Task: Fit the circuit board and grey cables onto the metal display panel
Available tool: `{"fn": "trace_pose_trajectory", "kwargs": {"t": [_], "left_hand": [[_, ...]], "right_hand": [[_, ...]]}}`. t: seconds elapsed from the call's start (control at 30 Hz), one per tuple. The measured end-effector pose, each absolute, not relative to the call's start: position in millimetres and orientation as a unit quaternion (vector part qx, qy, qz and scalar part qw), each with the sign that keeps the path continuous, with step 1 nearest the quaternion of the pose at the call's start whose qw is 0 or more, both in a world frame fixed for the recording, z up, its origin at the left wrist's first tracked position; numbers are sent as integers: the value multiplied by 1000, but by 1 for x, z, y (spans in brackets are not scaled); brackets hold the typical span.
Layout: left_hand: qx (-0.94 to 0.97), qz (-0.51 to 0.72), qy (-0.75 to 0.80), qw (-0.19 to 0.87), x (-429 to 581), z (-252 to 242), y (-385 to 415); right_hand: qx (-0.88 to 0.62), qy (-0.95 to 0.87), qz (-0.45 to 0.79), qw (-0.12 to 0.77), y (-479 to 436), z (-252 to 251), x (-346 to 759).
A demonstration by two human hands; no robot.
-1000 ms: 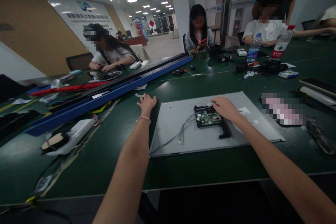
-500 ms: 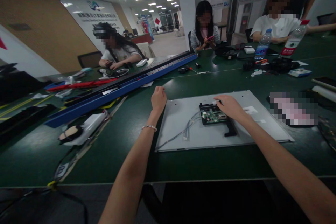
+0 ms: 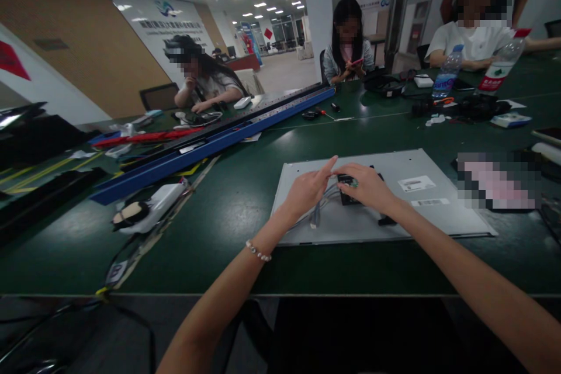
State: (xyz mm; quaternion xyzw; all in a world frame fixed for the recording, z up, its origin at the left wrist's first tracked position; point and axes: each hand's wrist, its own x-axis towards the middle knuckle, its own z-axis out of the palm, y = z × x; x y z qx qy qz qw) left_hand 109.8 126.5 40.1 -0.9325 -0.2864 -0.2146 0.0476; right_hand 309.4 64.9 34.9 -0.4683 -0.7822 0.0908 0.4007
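Observation:
A flat grey-white panel [image 3: 456,216] lies on the green table, bearing a circuit board in a black frame [image 3: 349,197]. Thin grey cables [image 3: 314,216] run from the board's left side down across the panel. Over these cables is my left hand [image 3: 309,191], its fingers stretched toward the upper right, beside the board's left edge. Curled over the board is my right hand [image 3: 368,186], thumb and forefinger bent toward the cable side. What lies between its fingertips is too small to make out. Both hands nearly meet and hide much of the board.
A long blue rail [image 3: 210,149] crosses the table at the back left. A white device [image 3: 153,207] lies left of the panel. A screwdriver [image 3: 326,114] lies behind it. Two bottles [image 3: 447,73] stand at the back right. Other people sit across the table.
My left hand has moved right, from the panel's left corner to the board's cable side. The right hand has shifted slightly left and covers more of the board. Labels on the panel now show.

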Motion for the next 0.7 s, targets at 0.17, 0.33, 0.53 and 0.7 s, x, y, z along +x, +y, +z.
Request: {"fn": "trace_pose_trajectory", "kwargs": {"t": [0.17,0.33,0.53,0.7], "left_hand": [[-938,-203,-282,12,104,43,127],[-948,-184,-260,-10,99,45,127],[-951,-151,-267,-25,91,49,135],[-951,-163,-259,-47,75,52,151]], "right_hand": [[-470,-793,87,376,65,32,307],[-461,-804,67,370,65,30,305],[-467,-810,44,352,60,32,300],[-450,-850,27,273,54,32,294]]}}
